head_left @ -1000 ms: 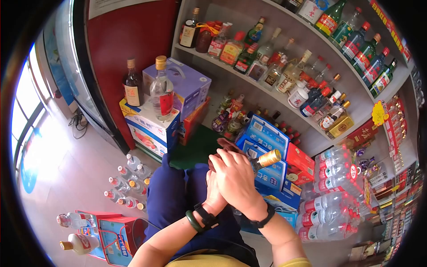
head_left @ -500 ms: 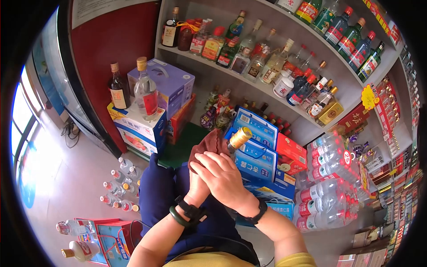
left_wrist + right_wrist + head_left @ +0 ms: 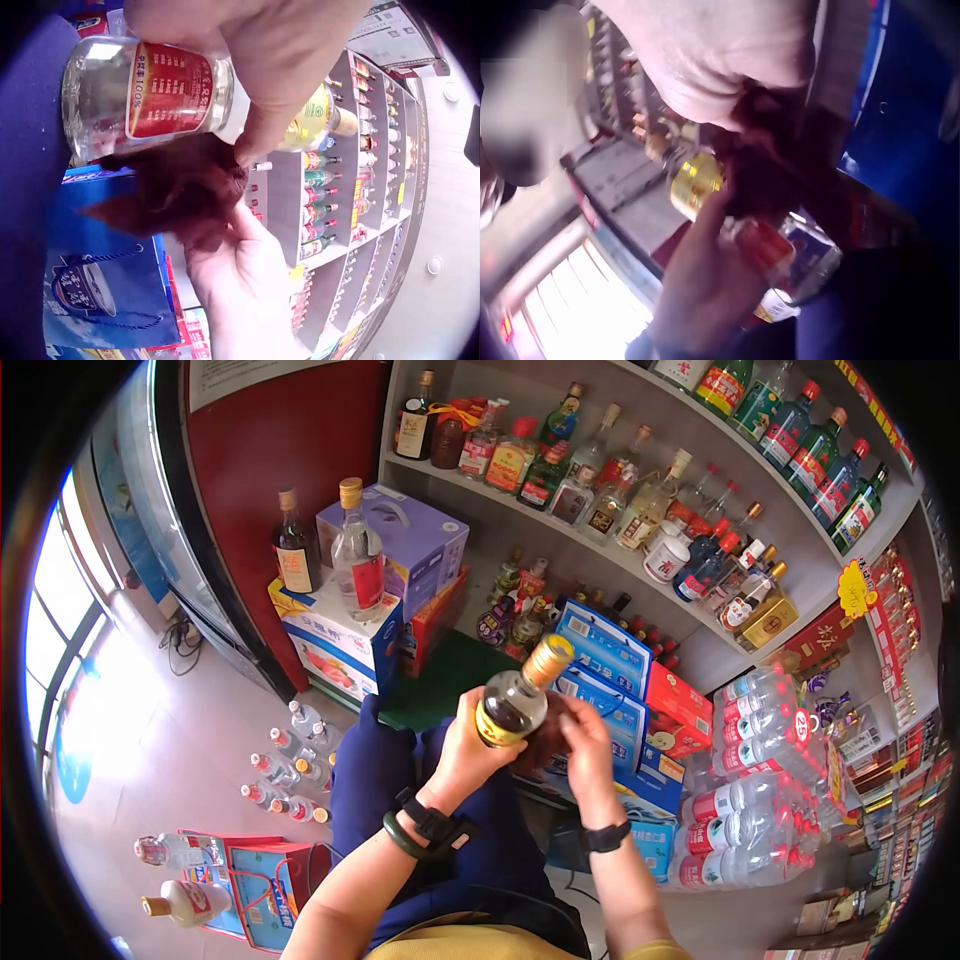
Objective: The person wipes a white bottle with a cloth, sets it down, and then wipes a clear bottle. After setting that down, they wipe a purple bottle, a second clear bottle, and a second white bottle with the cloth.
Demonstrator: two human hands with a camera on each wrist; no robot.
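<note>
My left hand grips a glass bottle around its body, over my lap. The bottle tilts, its gold cap pointing up and to the right. It has a yellow label near the neck, and a red label with white writing shows on its clear body in the left wrist view. Beside it, my right hand pinches a dark brown cloth between thumb and fingers. That cloth lies along the bottle's side in the left wrist view. The right wrist view is blurred.
Blue gift boxes and plastic-wrapped bottles stand to the right. Ahead, two bottles top a white carton, and a shelf carries many more. Several clear bottles stand on the floor at left, near a red-and-blue bag.
The hands were together over the cloth-wrapped bottle. My right hand has drawn to the right with the cloth, uncovering the bottle's neck and shoulder, while the left hand keeps its hold.
</note>
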